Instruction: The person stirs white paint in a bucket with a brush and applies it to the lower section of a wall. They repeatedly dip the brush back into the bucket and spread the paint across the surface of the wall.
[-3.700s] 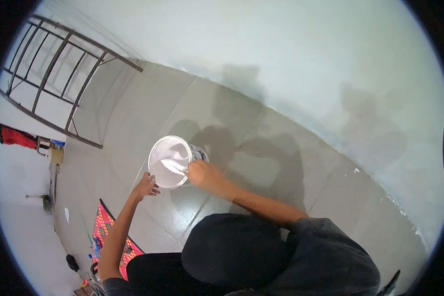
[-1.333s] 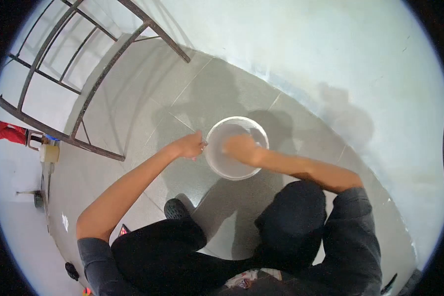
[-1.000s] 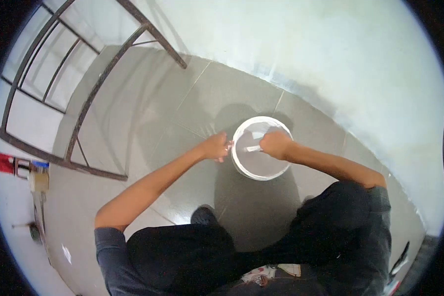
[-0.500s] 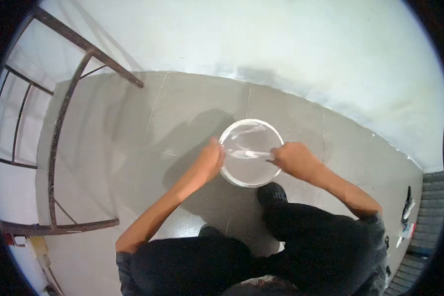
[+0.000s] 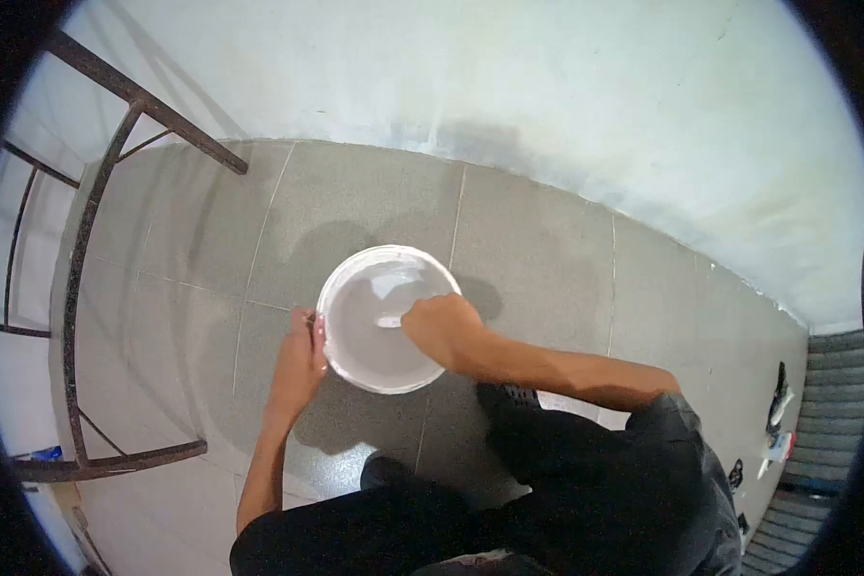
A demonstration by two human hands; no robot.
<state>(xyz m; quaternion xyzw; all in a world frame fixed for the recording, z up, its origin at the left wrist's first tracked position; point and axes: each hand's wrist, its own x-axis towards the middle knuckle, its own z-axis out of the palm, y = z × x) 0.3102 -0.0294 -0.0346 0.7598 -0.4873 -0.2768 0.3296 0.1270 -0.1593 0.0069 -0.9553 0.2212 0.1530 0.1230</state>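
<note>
A round white bucket (image 5: 388, 386) stands before me with its open top facing up and pale grey-white stuff inside. My left hand (image 5: 300, 357) grips the bucket's rim at its left side, fingers pressed against the edge. Over the right part of the opening, my right hand (image 5: 444, 331) is closed round a white tool (image 5: 390, 322), of which only a short piece shows beside the fist. Whether the tool's lower end dips into the contents cannot be made out.
A brown metal frame (image 5: 88, 221) stands at the left. The pale wall (image 5: 547, 86) runs along the far side of the tiled floor (image 5: 547, 250). At the right lie small items (image 5: 780, 445) near a grey ribbed surface (image 5: 840, 413).
The bucket and both hands now appear further left in the view. My right hand has come from the right rim to above the opening, still holding the tool. My left hand stays at the rim.
</note>
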